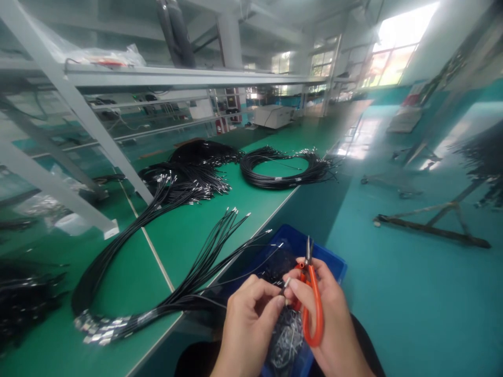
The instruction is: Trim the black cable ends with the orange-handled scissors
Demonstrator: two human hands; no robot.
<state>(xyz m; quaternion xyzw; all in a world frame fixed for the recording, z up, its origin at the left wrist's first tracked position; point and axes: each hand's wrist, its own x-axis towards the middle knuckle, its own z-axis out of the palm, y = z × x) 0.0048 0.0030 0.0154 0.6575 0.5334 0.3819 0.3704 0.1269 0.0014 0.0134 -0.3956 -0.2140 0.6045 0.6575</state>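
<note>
Cable end pinched beside orange-handled snips, near centre, over a blue bin.
Left on the green bench, black cable bundles lie metal-tipped, likely finished; left hand pinches the cable end, right hand grips the snips' handles. Bin contents are blurred, so remaining work is unclear.
</note>
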